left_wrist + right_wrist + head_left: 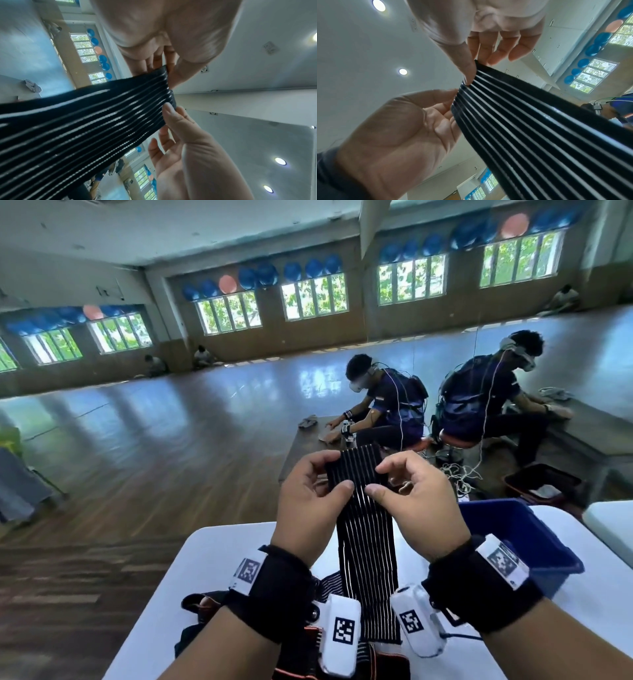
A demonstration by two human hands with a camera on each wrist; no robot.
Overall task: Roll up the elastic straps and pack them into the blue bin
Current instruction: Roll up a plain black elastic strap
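Observation:
A black elastic strap (365,546) with thin white stripes hangs from my raised hands down to the white table (212,556). My left hand (334,475) pinches the strap's top end at its left side, thumb in front and fingers behind. My right hand (379,481) pinches the same end at its right side. The wrist views show the strap (89,121) (539,128) stretched flat between both thumbs and the fingers behind it. The blue bin (520,539) stands on the table just right of my right wrist; its inside is hidden.
More dark straps (202,607) lie heaped on the table under my wrists. Beyond the table's far edge a person sits working at a low bench (305,446) before a mirror. A dark bin (543,479) sits on the floor at the right. Another white table (609,518) shows far right.

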